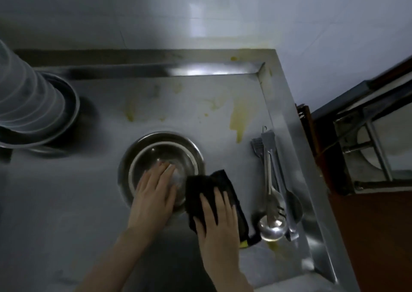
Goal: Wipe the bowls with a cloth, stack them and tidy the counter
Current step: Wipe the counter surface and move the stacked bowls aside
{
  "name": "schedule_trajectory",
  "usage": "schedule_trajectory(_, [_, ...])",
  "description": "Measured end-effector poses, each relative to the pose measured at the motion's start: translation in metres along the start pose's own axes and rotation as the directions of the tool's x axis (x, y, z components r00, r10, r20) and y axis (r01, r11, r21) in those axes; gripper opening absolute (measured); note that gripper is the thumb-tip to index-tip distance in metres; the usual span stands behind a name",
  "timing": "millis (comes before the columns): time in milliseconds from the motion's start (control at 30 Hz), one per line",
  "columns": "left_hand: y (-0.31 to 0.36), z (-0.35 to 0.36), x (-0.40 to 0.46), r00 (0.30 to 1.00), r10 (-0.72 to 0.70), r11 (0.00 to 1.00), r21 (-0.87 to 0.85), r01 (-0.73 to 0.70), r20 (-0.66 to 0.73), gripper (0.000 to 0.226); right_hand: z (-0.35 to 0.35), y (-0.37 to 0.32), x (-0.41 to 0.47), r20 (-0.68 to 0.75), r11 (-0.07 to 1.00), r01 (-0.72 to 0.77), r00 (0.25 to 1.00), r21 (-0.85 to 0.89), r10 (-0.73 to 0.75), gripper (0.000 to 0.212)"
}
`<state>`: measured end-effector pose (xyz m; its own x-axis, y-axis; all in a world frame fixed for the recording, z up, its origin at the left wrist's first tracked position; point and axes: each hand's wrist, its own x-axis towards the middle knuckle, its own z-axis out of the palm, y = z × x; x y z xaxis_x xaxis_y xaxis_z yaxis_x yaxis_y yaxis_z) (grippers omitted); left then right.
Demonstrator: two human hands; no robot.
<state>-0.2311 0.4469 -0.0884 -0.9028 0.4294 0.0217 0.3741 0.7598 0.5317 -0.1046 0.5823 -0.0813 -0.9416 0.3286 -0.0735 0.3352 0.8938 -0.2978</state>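
Two nested steel bowls stand in the middle of the steel counter. My left hand lies flat with straight fingers over the near rim and inside of the inner bowl. Just right of the bowls, a black cloth lies on the counter. My right hand presses flat on top of it with spread fingers. A tall stack of bowls rises at the far left on a wider steel basin.
Long steel ladles and a slotted spoon lie along the counter's right edge. Yellow stains mark the counter behind the bowls. A raised steel rim borders the back, under a tiled wall. A brown cabinet stands at the right.
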Motion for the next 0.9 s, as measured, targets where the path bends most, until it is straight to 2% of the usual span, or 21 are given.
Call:
schedule_trajectory(67, [-0.003,0.005,0.029,0.998,0.056,0.998,0.034,-0.057,0.009,0.051,0.002,-0.001,0.033,0.014,0.999,-0.052,0.999,-0.006,0.052,0.054])
schedule_trajectory(200, [-0.002,0.009,0.079,0.995,0.1,0.991,0.088,-0.102,0.032,0.054,0.001,-0.002,0.173,-0.13,0.994,-0.102,0.986,0.028,0.105,0.047])
schedule_trajectory(300, [-0.004,0.011,0.097,0.989,0.143,0.982,0.119,-0.145,0.02,0.052,-0.014,0.008,0.279,-0.076,0.977,-0.202,0.975,0.064,0.207,0.049])
schedule_trajectory(367, [-0.008,0.011,0.105,0.982,0.188,0.975,0.119,-0.187,0.001,0.049,-0.023,0.015,0.316,-0.047,0.959,-0.274,0.959,0.076,0.278,0.051])
schedule_trajectory(433, [-0.012,0.011,0.109,0.977,0.213,0.97,0.122,-0.208,-0.027,0.044,-0.025,0.015,0.311,-0.05,0.961,-0.265,0.962,0.075,0.269,0.051])
schedule_trajectory(600, [-0.016,0.016,0.11,0.977,0.202,0.976,0.103,-0.194,-0.071,0.043,-0.007,-0.014,0.183,-0.046,0.992,-0.12,0.992,0.038,0.121,0.049])
schedule_trajectory(667, [-0.016,0.016,0.109,0.974,0.216,0.97,0.127,-0.206,-0.064,0.044,-0.004,-0.016,0.17,-0.009,0.996,-0.087,0.996,0.032,0.088,0.049])
schedule_trajectory(800, [-0.012,0.015,0.109,0.979,0.202,0.961,0.198,-0.195,-0.012,0.045,-0.016,0.003,0.253,-0.05,0.982,-0.178,0.982,0.069,0.182,0.048])
schedule_trajectory(900, [0.0,0.015,0.109,0.992,0.124,0.967,0.228,-0.115,-0.025,0.047,-0.035,0.019,0.337,-0.001,0.968,-0.23,0.973,0.097,0.231,0.052])
